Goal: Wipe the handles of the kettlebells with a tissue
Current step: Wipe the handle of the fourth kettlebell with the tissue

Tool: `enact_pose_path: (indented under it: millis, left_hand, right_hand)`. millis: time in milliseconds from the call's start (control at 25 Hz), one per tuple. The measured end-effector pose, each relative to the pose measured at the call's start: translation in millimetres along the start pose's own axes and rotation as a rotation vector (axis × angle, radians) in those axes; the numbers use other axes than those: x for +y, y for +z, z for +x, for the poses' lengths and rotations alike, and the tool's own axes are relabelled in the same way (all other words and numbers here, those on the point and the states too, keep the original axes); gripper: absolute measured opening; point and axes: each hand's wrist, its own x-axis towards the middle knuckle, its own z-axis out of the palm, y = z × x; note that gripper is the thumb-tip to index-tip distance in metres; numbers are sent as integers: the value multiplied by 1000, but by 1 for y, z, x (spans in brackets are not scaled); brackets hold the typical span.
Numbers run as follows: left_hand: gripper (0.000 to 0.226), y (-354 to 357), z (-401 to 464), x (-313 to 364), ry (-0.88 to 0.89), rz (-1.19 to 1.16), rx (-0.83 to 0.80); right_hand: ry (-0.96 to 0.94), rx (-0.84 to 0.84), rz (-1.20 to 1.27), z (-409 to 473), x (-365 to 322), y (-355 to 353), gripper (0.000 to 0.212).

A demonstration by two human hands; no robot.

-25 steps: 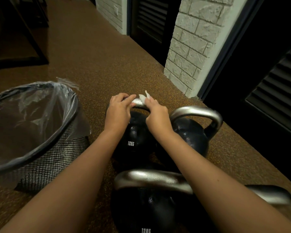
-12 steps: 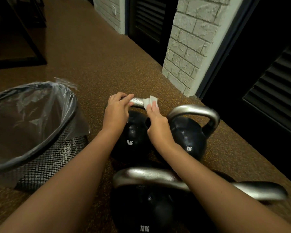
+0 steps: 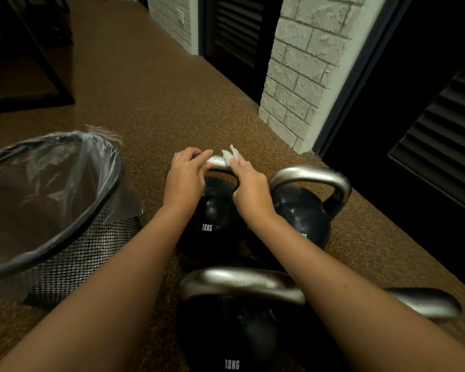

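Observation:
Several black kettlebells with silver handles stand on the brown floor. The far left one (image 3: 212, 218), marked 12KG, has its handle (image 3: 218, 160) gripped by my left hand (image 3: 186, 175) at the left end. My right hand (image 3: 249, 187) presses a white tissue (image 3: 231, 154) onto the same handle, just right of the left hand. To the right stands another kettlebell (image 3: 302, 210) with a bare handle. A near 12KG kettlebell (image 3: 231, 328) sits below my forearms, and a further handle (image 3: 427, 302) shows at lower right.
A black mesh waste bin (image 3: 73, 253) with a clear plastic liner stands to the left of the kettlebells. A white brick pillar (image 3: 301, 71) and dark louvred doors (image 3: 440, 135) line the right side. Dark furniture (image 3: 24, 63) stands at the far left.
My right hand has slid the tissue back left along the handle, close to my left hand, and the tissue is more bunched. My left hand has kept its grip.

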Motion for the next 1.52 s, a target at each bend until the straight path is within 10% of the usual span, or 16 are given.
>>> enact_pose_path:
  millis: [360,640,840,1080,1360,1520]
  left_hand:
    - [32,-3,0,0,-9,-11,-23]
    - [31,0,-1,-2,-1,-18,-5]
    - [31,0,-1,-1,-1,-33,-2]
    - [31,0,-2,-1,-6,-17,-4]
    - [31,3,-1,-3,-1,-13,11]
    - [31,3,-2,-1,-3,-3,10]
  right_hand:
    - [355,-306,98,41,20,-24,36]
    - [57,-62,72,9,15,-16,59]
    - [309,-106,150,11,22,-14,54]
    - [146,-6,164,1,14,-10,62]
    - [619,-14,474,11,8,-6,49]
    - [484,14,296,1,-12,-8,54]
